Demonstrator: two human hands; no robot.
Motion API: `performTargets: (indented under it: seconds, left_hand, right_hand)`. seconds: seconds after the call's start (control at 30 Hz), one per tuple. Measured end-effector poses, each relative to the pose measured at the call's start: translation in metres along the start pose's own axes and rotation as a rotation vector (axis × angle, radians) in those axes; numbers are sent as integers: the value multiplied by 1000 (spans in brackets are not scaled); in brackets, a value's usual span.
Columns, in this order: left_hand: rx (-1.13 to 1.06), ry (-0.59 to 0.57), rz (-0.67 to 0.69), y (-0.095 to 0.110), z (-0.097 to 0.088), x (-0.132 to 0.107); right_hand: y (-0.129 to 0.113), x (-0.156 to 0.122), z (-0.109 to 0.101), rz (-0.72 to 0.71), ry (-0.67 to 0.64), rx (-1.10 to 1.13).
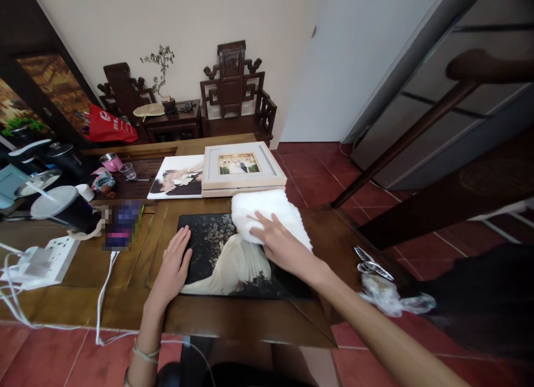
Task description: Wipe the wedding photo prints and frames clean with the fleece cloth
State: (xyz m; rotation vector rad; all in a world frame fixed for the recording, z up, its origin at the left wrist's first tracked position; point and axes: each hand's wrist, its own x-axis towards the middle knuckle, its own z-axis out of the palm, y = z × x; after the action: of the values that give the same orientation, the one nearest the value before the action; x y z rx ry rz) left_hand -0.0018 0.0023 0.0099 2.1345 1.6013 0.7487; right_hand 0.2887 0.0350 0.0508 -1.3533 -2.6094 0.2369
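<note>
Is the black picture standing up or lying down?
Lying flat: the black picture faces up on the wooden table, the left hand at its edge, a white cloth under the right hand.

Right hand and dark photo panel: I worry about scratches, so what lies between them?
A white cloth. The head view shows it under the fingers of the right hand, over the dark photo panel's upper right part.
</note>
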Motion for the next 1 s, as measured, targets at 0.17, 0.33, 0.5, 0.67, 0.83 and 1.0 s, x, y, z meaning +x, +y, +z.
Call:
performTargets:
  seconds: [0.17,0.33,0.5,0.67,0.83,1.0]
  left_hand:
    - [-4,0,-18,-1,2,0]
    - [2,-13,-31,-1,1,1]
    - [-3,-22,-19,0,0,0]
    - [-18,-12,-24,-2,1,-1]
    - [-28,-3,-19,-3,2,-1]
    - [-22,-2,-33,0,1,0]
  right_hand:
    - [-47,-77,27,-113,54,64]
    - [-78,-112,35,-176,51,164]
    - [-50,-45,20,-120,-30,90]
    - [-28,34,6,-42,-28,13]
    - [-56,7,19,-99,-22,16]
    - [-98,-68,34,-259,65,102]
